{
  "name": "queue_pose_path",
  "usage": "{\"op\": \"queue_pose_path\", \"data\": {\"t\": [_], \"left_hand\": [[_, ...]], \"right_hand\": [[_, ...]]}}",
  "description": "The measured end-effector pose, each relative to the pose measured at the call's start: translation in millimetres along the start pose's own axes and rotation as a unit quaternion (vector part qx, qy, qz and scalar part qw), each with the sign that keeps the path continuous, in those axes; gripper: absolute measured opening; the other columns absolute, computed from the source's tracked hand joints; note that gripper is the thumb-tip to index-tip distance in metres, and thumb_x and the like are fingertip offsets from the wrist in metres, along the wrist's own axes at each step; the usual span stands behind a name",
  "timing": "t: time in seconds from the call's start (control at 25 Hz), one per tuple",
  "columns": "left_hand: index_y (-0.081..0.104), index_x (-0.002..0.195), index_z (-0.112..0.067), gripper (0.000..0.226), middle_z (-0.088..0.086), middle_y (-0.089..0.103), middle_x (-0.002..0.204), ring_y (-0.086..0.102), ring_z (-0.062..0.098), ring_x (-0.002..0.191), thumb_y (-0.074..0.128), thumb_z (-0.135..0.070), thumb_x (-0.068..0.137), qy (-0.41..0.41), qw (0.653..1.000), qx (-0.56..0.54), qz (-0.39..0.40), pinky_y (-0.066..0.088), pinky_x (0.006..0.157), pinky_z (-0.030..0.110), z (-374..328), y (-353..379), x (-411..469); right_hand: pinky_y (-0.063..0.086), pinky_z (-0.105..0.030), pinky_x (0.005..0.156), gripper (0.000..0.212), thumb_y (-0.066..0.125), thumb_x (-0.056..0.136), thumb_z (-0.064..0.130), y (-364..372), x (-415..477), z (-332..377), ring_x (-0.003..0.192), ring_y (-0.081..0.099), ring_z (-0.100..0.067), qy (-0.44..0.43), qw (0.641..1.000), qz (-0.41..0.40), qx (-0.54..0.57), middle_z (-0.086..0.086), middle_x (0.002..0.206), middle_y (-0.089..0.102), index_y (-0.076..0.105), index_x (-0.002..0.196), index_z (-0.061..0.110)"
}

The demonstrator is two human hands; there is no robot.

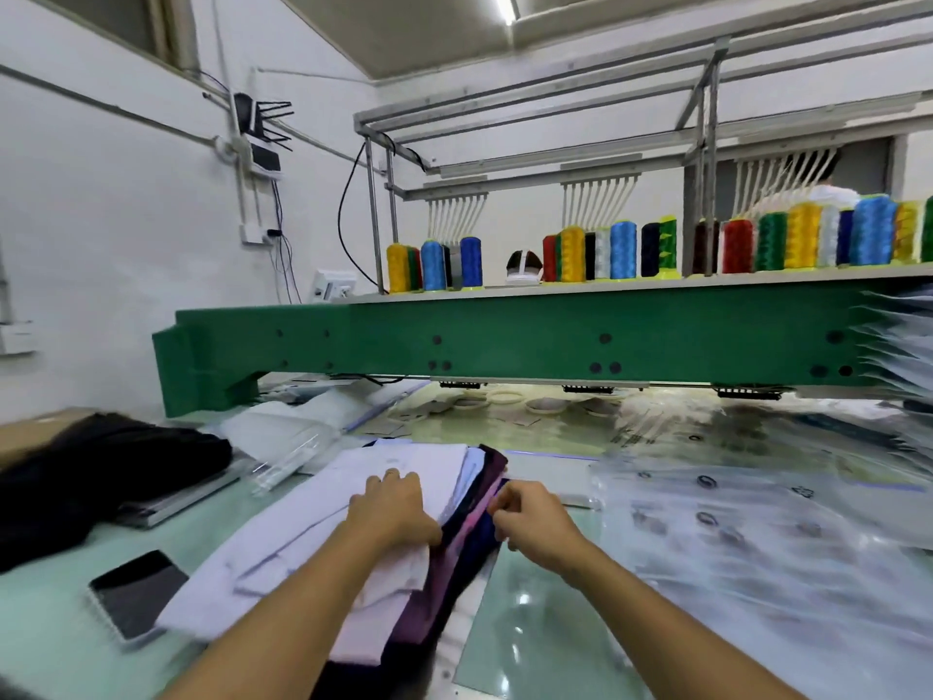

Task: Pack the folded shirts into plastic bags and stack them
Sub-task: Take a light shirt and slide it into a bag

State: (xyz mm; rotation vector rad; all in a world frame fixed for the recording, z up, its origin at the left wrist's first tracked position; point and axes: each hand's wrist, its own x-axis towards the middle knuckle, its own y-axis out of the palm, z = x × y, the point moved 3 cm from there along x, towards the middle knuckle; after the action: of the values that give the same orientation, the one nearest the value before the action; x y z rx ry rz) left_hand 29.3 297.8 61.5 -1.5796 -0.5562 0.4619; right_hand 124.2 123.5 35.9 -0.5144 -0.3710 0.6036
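Note:
A pile of folded shirts (323,527) lies on the table in front of me, white and pale ones on top, with purple, pink and dark blue ones showing along its right edge (474,543). My left hand (391,507) grips the right edge of the white top shirts, thumb tucked under them. My right hand (530,517) pinches the edge of a dark shirt in the pile, fingers curled. Clear plastic bags (757,538) with printed marks lie spread out to the right of the pile.
A phone (136,593) lies face up at the front left. Dark fabric (101,472) is heaped at the left on a flat board. A green embroidery machine beam (505,341) spans the back, with thread cones (621,250) above it. More bags hang at the far right (903,346).

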Motion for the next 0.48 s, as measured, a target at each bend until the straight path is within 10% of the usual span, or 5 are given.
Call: {"op": "queue_pose_path", "data": {"t": [0.28, 0.48], "left_hand": [[0.053, 0.106, -0.019, 0.035, 0.002, 0.063, 0.108, 0.070, 0.026, 0.091, 0.068, -0.039, 0.082, -0.008, 0.998, -0.054, 0.024, 0.057, 0.072, 0.035, 33, -31, -11], [0.037, 0.146, -0.017, 0.103, 0.008, 0.044, 0.146, 0.048, 0.032, 0.131, 0.068, -0.075, 0.067, -0.016, 0.997, 0.058, 0.045, 0.044, 0.096, 0.041, 23, -16, -23]], "right_hand": [[0.054, -0.028, 0.056, 0.021, 0.050, 0.090, 0.004, 53, 8, 30, 0.064, 0.067, -0.020, 0.038, 0.987, 0.063, 0.142, -0.014, 0.083, 0.072, 0.065, 0.105, 0.005], [0.053, -0.029, 0.047, 0.017, 0.051, 0.089, 0.007, 74, 4, 36, 0.051, 0.063, -0.024, 0.111, 0.975, 0.085, 0.173, -0.014, 0.069, 0.063, 0.064, 0.085, -0.003]]}}
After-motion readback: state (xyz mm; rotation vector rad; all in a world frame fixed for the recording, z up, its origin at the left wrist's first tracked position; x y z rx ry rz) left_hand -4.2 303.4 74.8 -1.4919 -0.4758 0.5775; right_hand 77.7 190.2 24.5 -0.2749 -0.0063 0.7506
